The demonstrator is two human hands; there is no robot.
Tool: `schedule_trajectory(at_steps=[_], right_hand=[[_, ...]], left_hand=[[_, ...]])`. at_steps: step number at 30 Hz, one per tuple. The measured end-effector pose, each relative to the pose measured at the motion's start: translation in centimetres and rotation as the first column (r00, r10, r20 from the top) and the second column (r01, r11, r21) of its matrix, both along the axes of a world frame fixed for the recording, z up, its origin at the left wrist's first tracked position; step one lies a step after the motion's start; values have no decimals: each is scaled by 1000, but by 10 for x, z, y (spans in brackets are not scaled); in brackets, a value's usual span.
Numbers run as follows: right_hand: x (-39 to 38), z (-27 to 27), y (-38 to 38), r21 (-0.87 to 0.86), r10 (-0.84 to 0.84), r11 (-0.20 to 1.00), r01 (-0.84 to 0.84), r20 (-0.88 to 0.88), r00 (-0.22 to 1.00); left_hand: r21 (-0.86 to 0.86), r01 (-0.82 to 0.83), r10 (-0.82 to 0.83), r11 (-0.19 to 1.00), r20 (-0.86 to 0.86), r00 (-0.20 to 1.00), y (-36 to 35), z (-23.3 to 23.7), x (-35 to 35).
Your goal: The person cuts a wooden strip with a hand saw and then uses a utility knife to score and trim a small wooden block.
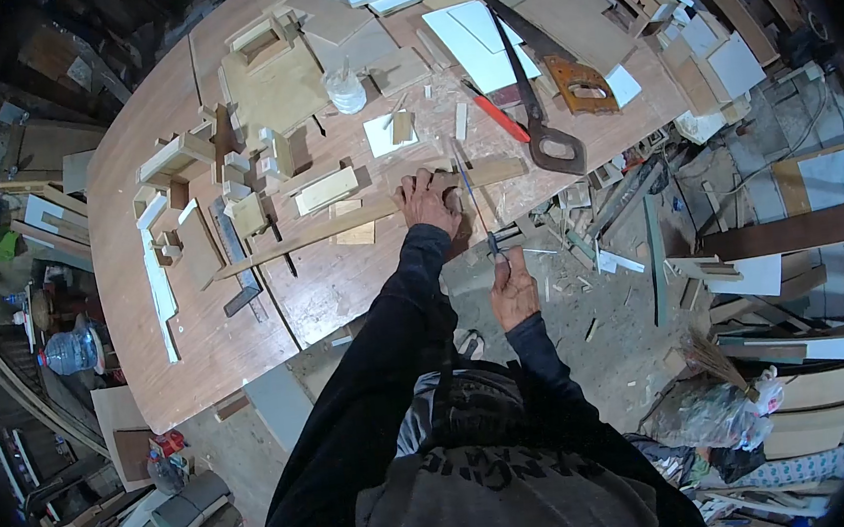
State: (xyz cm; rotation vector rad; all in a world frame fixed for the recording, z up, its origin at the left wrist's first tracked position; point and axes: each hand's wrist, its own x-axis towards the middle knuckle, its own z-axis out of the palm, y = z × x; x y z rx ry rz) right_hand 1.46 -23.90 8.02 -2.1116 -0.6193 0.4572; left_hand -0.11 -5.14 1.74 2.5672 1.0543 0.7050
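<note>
Wood strip [319, 233] under a thin saw-like tool [478, 198]

The strip lies slanted across the near part of the brown table [209, 347]. The left hand [430, 206] presses down on it, fingers spread out and a bit bent, closer to the right end. The right hand [515, 295] is just past the near edge, with its fingers curled around the tool's handle. The tool crosses the strip just right of the left hand.

Left of the left hand is a small wood block [327, 189]. The strip's left end crosses a try square [242, 299]. Far and to the right lie a wood-handled saw [582, 85], a dark-handled saw [558, 151] and a red-handled tool [501, 116]. A clear plastic cup [345, 92] stands farther away.
</note>
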Motion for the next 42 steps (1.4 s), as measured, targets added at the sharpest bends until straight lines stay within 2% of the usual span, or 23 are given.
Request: schedule_trajectory(at_steps=[2, 4, 6, 11, 13, 14, 16, 17, 19, 21, 23, 24, 27, 29, 33, 34, 36, 39, 42], right_hand=[[0, -1, 3, 17, -9, 1000, 10, -41, 999], [6, -11, 13, -76, -11, 997, 11, 0, 1000], [10, -27, 21, -44, 9, 999, -8, 24, 1000], [-3, 3, -5, 30, -14, 999, 13, 35, 999], [-4, 9, -10, -9, -38, 999, 38, -145, 989], [0, -1, -1, -8, -41, 999, 40, -142, 989], [12, -27, 28, -53, 24, 998, -18, 118, 993], [11, -34, 29, -51, 28, 998, -22, 115, 993], [17, -36, 36, 70, 34, 996, -51, 226, 974], [12, -28, 21, 124, 55, 989, -83, 217, 975], [5, -8, 13, -7, 81, 997, -81, 137, 987], [3, 8, 8, -12, 79, 997, -80, -17, 997], [8, -34, 12, 1, 10, 1000, -10, 77, 997], [10, -28, 17, 42, 9, 999, -11, 51, 999], [6, -36, 16, 84, -29, 996, 26, 36, 999], [5, -33, 12, 83, -27, 996, 25, 31, 999], [3, -12, 2, -84, 30, 996, -29, 13, 999], [-7, 8, -20, -23, -8, 1000, 9, 44, 999], [-8, 5, -29, -78, -22, 997, 21, -14, 1000]], left_hand=[[35, -4, 3, 999, 25, 1000, 2, 0, -1], [-55, 10, -9, 998, 23, 1000, 0, 2, -1], [-41, 7, -7, 999, 4, 1000, 0, 4, -2], [-25, 0, 0, 1000, -7, 1000, -1, 7, 0], [-63, 12, -11, 998, 9, 1000, -1, 12, -1], [-62, 15, -14, 998, 11, 1000, 0, 8, -1], [-47, 12, -12, 999, 15, 1000, 0, 5, 0], [-45, 9, -8, 999, 11, 1000, -1, 6, -4], [-20, -8, 8, 1000, 25, 1000, -1, 8, -1], [-31, -1, 2, 1000, 12, 1000, -8, 2, -1], [-11, 11, -11, 1000, 11, 1000, 1, 8, -2], [-14, 6, -6, 1000, 8, 1000, -3, 13, -2], [-25, -15, 15, 1000, -3, 1000, -3, 13, -2], [-33, -21, 23, 999, 65, 998, 1, 7, 2], [-35, 16, -15, 999, 43, 999, 6, -2, 2], [-54, 16, -14, 998, 34, 999, 4, 4, 1], [-68, 19, -17, 998, 27, 999, 6, 5, 0], [-63, 13, -11, 998, 25, 1000, 7, 0, 3], [-59, -19, 22, 998, 44, 999, 3, 8, 3]])
